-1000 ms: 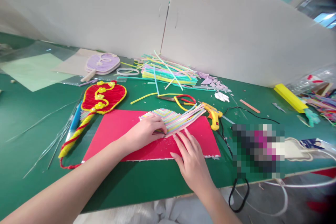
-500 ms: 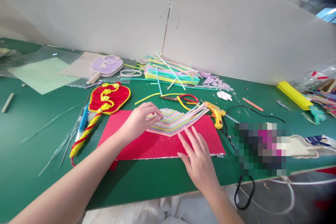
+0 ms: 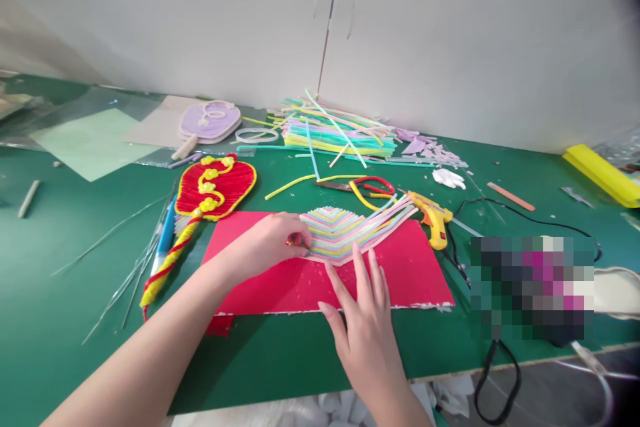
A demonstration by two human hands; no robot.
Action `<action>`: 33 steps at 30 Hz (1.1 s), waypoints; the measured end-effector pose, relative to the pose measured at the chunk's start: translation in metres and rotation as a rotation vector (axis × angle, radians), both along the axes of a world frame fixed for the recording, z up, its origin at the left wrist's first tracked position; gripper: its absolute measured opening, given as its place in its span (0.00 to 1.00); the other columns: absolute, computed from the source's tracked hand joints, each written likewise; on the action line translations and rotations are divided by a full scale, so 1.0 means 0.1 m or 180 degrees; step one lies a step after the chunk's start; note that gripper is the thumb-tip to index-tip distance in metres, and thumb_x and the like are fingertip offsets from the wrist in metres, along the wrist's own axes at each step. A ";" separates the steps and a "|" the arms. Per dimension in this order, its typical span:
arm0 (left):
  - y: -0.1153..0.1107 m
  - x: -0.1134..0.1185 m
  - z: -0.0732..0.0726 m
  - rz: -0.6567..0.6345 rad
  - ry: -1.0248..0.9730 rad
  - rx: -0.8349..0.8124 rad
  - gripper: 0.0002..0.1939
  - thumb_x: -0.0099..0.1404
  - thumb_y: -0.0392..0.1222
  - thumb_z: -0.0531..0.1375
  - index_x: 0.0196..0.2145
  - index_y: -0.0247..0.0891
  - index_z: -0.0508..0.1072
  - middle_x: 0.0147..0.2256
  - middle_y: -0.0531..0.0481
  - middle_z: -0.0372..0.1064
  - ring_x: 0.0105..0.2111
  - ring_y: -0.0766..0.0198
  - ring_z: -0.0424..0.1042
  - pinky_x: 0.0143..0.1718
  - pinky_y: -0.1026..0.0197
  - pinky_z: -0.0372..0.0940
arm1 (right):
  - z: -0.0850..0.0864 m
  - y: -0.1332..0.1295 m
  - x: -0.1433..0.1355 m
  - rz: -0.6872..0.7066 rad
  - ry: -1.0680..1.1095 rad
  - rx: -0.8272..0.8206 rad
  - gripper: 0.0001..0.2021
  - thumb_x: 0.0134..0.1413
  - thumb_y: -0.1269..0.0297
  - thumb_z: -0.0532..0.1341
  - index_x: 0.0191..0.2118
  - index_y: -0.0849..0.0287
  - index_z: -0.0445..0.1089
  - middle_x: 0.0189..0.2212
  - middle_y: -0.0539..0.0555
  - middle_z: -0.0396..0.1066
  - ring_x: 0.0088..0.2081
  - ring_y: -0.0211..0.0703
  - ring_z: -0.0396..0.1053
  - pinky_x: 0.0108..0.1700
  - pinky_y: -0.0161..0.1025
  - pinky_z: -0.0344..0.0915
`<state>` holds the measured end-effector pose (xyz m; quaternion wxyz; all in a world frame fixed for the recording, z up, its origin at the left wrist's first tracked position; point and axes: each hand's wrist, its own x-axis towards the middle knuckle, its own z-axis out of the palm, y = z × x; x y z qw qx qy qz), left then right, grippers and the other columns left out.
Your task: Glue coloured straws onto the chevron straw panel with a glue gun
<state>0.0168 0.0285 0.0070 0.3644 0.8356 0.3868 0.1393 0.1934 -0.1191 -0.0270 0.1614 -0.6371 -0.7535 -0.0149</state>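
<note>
A red sheet (image 3: 280,290) lies on the green table, bearing a V-patterned piece of pastel strips (image 3: 333,230) whose loose ends fan out to the upper right. At the left edge of this piece, my left hand (image 3: 273,240) has its fingers curled together; what they may hold is hidden. My right hand (image 3: 363,310) is spread, its fingertips at the lower edge of the strips. The yellow glue gun (image 3: 434,219) lies by the strip ends, and red-handled scissors (image 3: 377,185) rest just behind the piece.
Left of the sheet lies a red and yellow fan (image 3: 215,190) with a blue pen (image 3: 166,230) beside it. Behind are a purple fan (image 3: 210,121) and a pile of pastel strips (image 3: 340,137). A black cable (image 3: 525,212) runs at the right.
The view has shifted, so the table items appear further right. My right hand has moved slightly left relative to the strips, and my left fingers have curled in more at their left edge.
</note>
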 end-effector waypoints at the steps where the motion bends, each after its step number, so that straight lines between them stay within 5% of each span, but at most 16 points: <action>1: 0.00 0.00 0.01 0.0005 0.0014 -0.0015 0.02 0.58 0.34 0.60 0.29 0.38 0.73 0.30 0.53 0.69 0.31 0.65 0.67 0.32 0.65 0.59 | 0.00 0.00 0.00 0.0004 -0.0008 -0.0004 0.27 0.63 0.54 0.51 0.66 0.48 0.49 0.69 0.55 0.30 0.68 0.65 0.34 0.59 0.64 0.56; 20: -0.01 -0.01 -0.05 -0.0031 -0.0031 -0.0065 0.02 0.56 0.35 0.61 0.30 0.38 0.71 0.30 0.53 0.68 0.30 0.65 0.66 0.31 0.65 0.59 | 0.08 0.04 -0.16 -0.0068 -0.0096 0.0103 0.27 0.62 0.52 0.52 0.65 0.49 0.53 0.69 0.58 0.35 0.67 0.68 0.36 0.56 0.68 0.58; 33: 0.13 -0.30 0.10 0.0379 0.0485 -0.0167 0.06 0.56 0.42 0.60 0.33 0.41 0.74 0.31 0.54 0.70 0.31 0.63 0.67 0.31 0.63 0.60 | 0.02 0.06 -0.21 -0.0072 -0.0060 0.0073 0.26 0.63 0.54 0.52 0.65 0.49 0.53 0.68 0.59 0.38 0.67 0.67 0.38 0.55 0.66 0.60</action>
